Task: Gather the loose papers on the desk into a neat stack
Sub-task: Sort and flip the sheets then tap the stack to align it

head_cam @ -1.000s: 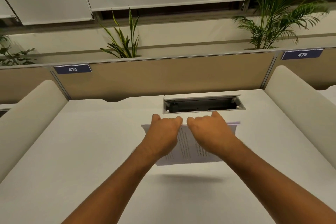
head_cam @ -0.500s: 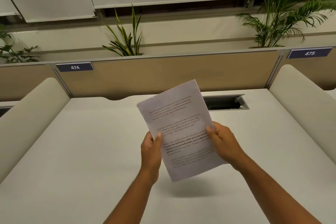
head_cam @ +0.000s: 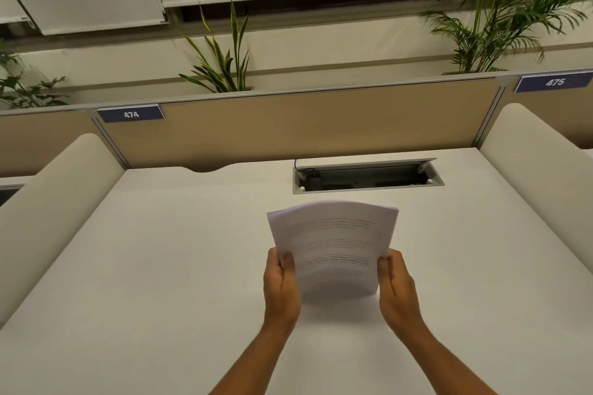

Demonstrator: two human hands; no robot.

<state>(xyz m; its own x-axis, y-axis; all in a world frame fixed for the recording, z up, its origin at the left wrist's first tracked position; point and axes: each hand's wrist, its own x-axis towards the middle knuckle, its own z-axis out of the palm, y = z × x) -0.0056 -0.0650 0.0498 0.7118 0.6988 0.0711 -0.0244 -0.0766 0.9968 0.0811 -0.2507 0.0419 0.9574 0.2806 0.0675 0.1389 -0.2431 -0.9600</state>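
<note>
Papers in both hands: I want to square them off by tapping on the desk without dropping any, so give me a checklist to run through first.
1. Left hand grips the papers at their left edge: ok.
2. Right hand grips their right edge: ok.
3. Sheets aligned: not ok, top edges look slightly fanned.
4. Bottom edge level with the desk: cannot tell, it is blurred.
5. Desk below the papers free of objects: ok.
6. Clear of the open cable tray: ok, papers sit nearer the person.
</note>
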